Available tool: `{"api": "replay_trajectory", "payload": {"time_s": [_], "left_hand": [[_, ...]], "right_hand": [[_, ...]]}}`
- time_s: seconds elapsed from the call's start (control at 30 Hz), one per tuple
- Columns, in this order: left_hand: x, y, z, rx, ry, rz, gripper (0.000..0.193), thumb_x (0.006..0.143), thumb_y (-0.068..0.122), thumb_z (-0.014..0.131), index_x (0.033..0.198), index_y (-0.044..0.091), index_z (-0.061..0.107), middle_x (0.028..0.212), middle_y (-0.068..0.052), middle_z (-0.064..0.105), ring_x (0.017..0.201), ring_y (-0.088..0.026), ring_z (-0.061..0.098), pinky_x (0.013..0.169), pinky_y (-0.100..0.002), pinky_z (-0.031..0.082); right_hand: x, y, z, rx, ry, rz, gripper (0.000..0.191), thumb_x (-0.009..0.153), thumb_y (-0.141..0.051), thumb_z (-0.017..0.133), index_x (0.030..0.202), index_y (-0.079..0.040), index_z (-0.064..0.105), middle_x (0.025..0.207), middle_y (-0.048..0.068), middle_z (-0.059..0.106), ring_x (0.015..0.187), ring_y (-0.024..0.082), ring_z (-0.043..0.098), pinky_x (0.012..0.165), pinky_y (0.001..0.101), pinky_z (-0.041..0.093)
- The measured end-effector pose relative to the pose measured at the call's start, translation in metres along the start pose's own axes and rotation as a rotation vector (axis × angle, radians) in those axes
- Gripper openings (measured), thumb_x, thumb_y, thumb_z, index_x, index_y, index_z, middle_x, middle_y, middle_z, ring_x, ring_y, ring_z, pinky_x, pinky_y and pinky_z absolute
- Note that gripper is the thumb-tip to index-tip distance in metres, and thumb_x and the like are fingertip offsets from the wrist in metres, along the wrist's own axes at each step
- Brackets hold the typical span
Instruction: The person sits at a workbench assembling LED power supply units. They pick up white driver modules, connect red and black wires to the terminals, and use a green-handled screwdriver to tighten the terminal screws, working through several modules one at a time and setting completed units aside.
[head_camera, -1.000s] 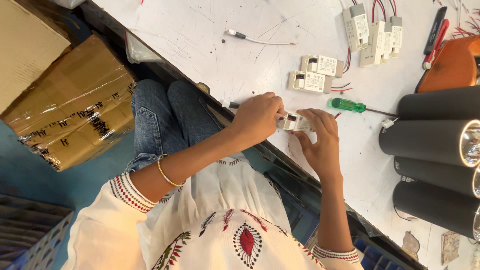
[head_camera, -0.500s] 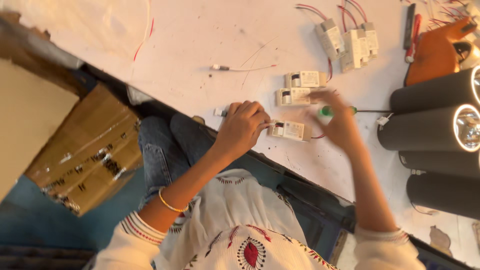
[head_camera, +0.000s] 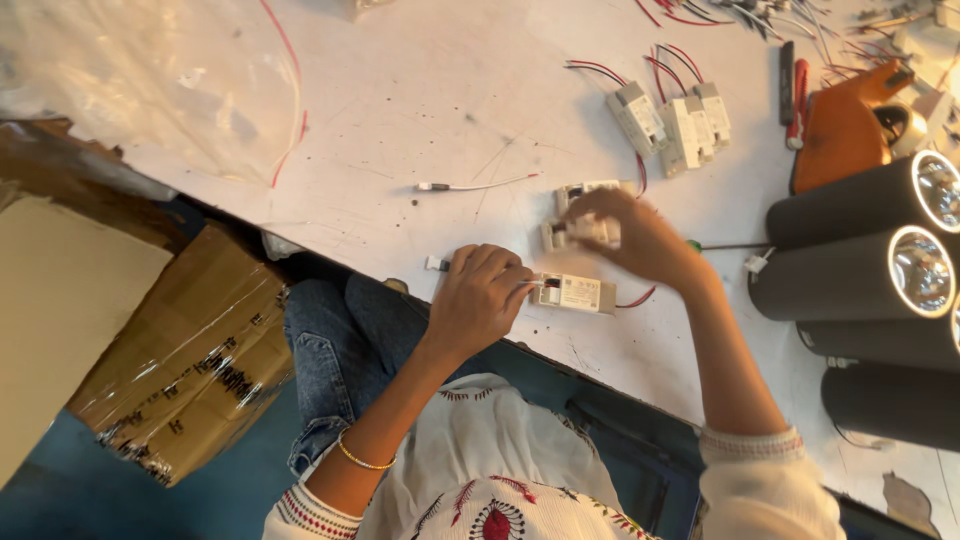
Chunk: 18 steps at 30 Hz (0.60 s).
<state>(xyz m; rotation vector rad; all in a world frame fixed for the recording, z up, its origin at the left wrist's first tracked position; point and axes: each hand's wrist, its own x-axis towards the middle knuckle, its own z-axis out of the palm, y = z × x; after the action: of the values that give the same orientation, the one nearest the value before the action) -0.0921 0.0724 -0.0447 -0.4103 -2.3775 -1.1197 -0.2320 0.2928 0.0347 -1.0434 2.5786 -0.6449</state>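
Observation:
A small white driver box (head_camera: 574, 293) with a red wire lies near the table's front edge. My left hand (head_camera: 480, 297) rests beside its left end, fingers pinched on the thin wires there; a small white connector (head_camera: 435, 264) pokes out by the thumb. My right hand (head_camera: 640, 237) is stretched farther onto the table, its fingers closed on a second white driver box (head_camera: 578, 233), with a third box (head_camera: 590, 188) just beyond. A green-handled screwdriver (head_camera: 725, 246) lies mostly hidden under my right wrist; only its shaft shows.
Several black cylindrical lamp housings (head_camera: 860, 275) lie at the right. An orange holder (head_camera: 840, 130), a group of white driver boxes (head_camera: 675, 118) with red wires, and a loose white wire (head_camera: 475, 186) lie on the white table (head_camera: 400, 120). Taped cardboard boxes (head_camera: 190, 360) sit on the floor at left.
My right hand left the box at the table edge, passed over the green screwdriver and closed on a box farther in. My left hand stayed by the near box.

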Motion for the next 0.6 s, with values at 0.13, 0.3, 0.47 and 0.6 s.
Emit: {"api": "replay_trajectory", "payload": {"time_s": [0.13, 0.3, 0.47, 0.6], "left_hand": [[-0.002, 0.0, 0.003, 0.011, 0.003, -0.002, 0.014, 0.087, 0.017, 0.077, 0.098, 0.008, 0.073, 0.1, -0.003, 0.064, 0.103, -0.024, 0.061, 0.099, -0.043, 0.043], [-0.006, -0.001, 0.004, -0.007, 0.016, -0.012, 0.015, 0.087, 0.015, 0.077, 0.099, 0.007, 0.071, 0.104, -0.004, 0.065, 0.105, -0.024, 0.06, 0.102, -0.043, 0.042], [-0.006, 0.005, -0.002, -0.032, 0.023, -0.044, 0.015, 0.092, 0.019, 0.075, 0.102, 0.009, 0.071, 0.105, -0.003, 0.066, 0.108, -0.025, 0.061, 0.104, -0.043, 0.042], [-0.003, 0.01, -0.01, -0.041, 0.018, 0.016, 0.034, 0.089, 0.032, 0.078, 0.11, 0.008, 0.068, 0.111, -0.006, 0.065, 0.112, -0.027, 0.059, 0.105, -0.045, 0.041]], "right_hand": [[-0.033, -0.047, 0.004, -0.009, -0.021, -0.015, 0.045, 0.082, -0.019, 0.08, 0.124, -0.012, 0.067, 0.134, 0.012, 0.056, 0.129, 0.034, 0.05, 0.108, 0.0478, 0.04], [-0.041, -0.053, 0.009, -0.083, 0.165, 0.003, 0.044, 0.093, -0.003, 0.064, 0.135, -0.014, 0.063, 0.14, 0.012, 0.055, 0.129, 0.036, 0.052, 0.11, 0.0491, 0.041], [-0.032, -0.035, 0.013, -0.101, 0.225, -0.02, 0.043, 0.093, -0.003, 0.065, 0.135, -0.013, 0.063, 0.138, 0.01, 0.057, 0.131, 0.033, 0.053, 0.111, 0.0478, 0.043], [-0.018, -0.023, 0.02, -0.065, 0.271, -0.022, 0.046, 0.092, -0.005, 0.066, 0.137, -0.012, 0.063, 0.139, 0.012, 0.055, 0.132, 0.035, 0.05, 0.108, 0.0477, 0.044]]}}
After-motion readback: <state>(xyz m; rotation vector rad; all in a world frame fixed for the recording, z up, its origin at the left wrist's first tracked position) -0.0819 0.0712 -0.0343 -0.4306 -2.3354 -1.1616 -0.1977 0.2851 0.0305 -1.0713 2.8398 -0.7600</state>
